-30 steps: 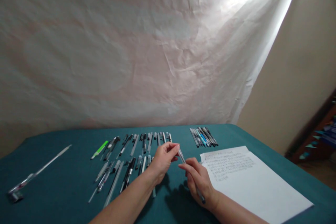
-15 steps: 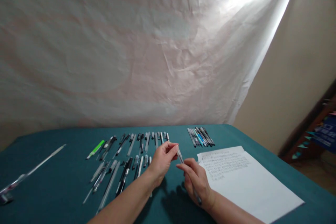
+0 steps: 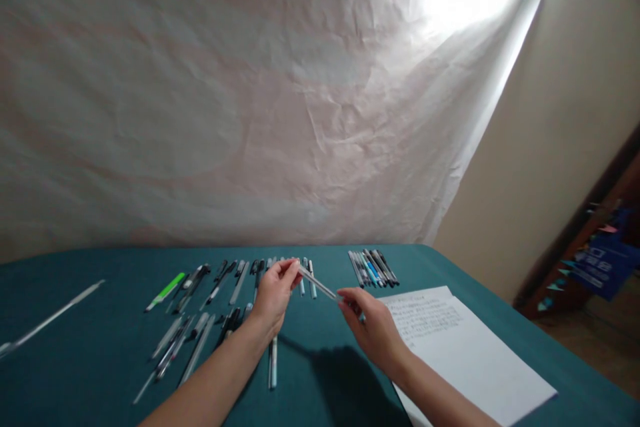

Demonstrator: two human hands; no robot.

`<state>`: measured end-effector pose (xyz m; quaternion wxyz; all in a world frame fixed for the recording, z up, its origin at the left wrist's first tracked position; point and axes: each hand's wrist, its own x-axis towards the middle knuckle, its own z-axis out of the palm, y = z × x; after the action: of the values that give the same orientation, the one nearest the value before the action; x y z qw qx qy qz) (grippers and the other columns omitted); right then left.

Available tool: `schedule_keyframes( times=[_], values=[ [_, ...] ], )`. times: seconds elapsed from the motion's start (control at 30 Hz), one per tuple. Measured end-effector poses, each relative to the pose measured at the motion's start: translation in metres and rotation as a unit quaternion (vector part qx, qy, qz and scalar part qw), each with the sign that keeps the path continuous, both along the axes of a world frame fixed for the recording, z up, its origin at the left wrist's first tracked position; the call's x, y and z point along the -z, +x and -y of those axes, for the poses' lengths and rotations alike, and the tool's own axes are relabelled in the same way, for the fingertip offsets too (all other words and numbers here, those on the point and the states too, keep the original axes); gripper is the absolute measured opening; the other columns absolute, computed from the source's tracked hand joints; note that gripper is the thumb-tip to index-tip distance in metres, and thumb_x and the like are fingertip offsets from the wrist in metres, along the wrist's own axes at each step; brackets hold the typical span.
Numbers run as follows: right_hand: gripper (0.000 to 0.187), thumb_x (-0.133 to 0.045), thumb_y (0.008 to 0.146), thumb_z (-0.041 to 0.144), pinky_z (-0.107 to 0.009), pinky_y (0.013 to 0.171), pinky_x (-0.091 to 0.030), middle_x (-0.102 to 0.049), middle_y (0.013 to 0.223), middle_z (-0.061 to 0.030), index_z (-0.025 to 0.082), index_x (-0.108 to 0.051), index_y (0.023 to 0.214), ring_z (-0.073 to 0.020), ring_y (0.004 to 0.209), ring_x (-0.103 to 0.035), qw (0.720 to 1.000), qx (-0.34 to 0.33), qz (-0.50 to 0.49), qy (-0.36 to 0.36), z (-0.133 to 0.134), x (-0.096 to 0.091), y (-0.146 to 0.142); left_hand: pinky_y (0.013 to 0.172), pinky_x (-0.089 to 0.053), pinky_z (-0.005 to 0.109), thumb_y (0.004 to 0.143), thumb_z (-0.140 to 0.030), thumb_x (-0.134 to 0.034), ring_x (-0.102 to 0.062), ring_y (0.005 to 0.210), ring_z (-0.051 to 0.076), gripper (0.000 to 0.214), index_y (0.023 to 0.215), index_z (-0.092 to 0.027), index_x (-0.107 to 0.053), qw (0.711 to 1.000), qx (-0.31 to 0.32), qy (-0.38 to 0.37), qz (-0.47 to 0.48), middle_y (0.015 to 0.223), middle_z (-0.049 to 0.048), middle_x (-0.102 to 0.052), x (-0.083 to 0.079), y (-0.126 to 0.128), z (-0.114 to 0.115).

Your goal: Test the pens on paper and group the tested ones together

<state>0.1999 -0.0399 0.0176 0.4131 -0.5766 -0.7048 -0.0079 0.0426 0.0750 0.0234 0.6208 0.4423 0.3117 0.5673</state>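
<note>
Both of my hands hold one slim clear pen just above the teal table. My left hand pinches the pen's far end with closed fingers. My right hand grips the near end, fingers curled round it. The pen lies almost level between the two hands. Left of them, several pens lie in two loose rows on the cloth. A sheet of paper with handwriting lies right of my right hand.
A tight bunch of pens lies at the back right, beyond the paper. A long thin clear rod lies far left. A creased white sheet hangs behind the table. A shelf with blue items stands to the right.
The pen has tipped from steep to almost level, and my hands have drawn further apart along it. The view has swung slightly to the right and down.
</note>
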Motion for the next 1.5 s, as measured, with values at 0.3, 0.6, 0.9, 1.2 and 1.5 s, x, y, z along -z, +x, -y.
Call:
schedule_keyframes(
  times=[0.3, 0.6, 0.9, 1.2, 1.5],
  values=[
    [0.022, -0.041, 0.087, 0.028, -0.024, 0.066, -0.041, -0.064, 0.078, -0.0046, 0.019, -0.062, 0.084, -0.0160, 0.072, -0.059, 0.987, 0.096, 0.109, -0.070, -0.025, -0.002, 0.034, 0.073, -0.047, 0.026, 0.068, -0.031, -0.065, -0.061, 0.077, 0.014, 0.031, 0.092, -0.014, -0.057, 0.999, -0.015, 0.018, -0.028, 0.083, 0.0038, -0.064, 0.004, -0.001, -0.002],
    [0.027, -0.040, 0.086, 0.030, -0.027, 0.063, -0.039, -0.065, 0.089, -0.0146, 0.015, -0.063, 0.086, -0.0240, 0.083, -0.061, 0.886, 0.380, 0.148, -0.219, -0.062, 0.006, 0.137, 0.061, -0.043, 0.022, 0.065, -0.029, -0.065, -0.057, 0.064, 0.010, 0.033, 0.092, -0.013, -0.054, 0.998, -0.022, 0.010, -0.059, 0.075, 0.0005, -0.060, -0.005, -0.007, -0.001],
    [0.027, -0.041, 0.082, 0.015, -0.030, 0.066, -0.044, -0.065, 0.095, -0.0201, 0.010, -0.066, 0.090, -0.0278, 0.089, -0.062, 0.828, 0.455, 0.129, -0.301, -0.075, 0.020, 0.168, 0.061, -0.041, 0.022, 0.065, -0.033, -0.064, -0.054, 0.064, 0.010, 0.029, 0.086, -0.014, -0.058, 0.994, -0.028, 0.034, -0.104, 0.076, 0.0006, -0.060, -0.009, -0.009, 0.001],
    [0.031, -0.048, 0.080, 0.034, -0.030, 0.065, -0.045, -0.064, 0.099, -0.0198, 0.012, -0.066, 0.092, -0.0276, 0.091, -0.062, 0.829, 0.438, 0.117, -0.328, -0.075, 0.027, 0.170, 0.059, -0.041, 0.024, 0.069, -0.033, -0.060, -0.056, 0.064, 0.013, 0.025, 0.085, -0.014, -0.058, 0.981, -0.024, 0.087, -0.171, 0.077, 0.0020, -0.060, -0.009, -0.022, 0.006],
    [0.041, -0.038, 0.082, 0.045, -0.033, 0.062, -0.043, -0.063, 0.098, -0.0170, 0.017, -0.067, 0.085, -0.0305, 0.089, -0.060, 0.847, 0.366, 0.153, -0.354, -0.069, 0.009, 0.148, 0.064, -0.044, 0.026, 0.075, -0.026, -0.052, -0.056, 0.067, 0.015, 0.014, 0.082, -0.015, -0.057, 0.934, -0.084, 0.175, -0.299, 0.074, 0.0014, -0.059, 0.016, -0.081, 0.013]
  ],
)
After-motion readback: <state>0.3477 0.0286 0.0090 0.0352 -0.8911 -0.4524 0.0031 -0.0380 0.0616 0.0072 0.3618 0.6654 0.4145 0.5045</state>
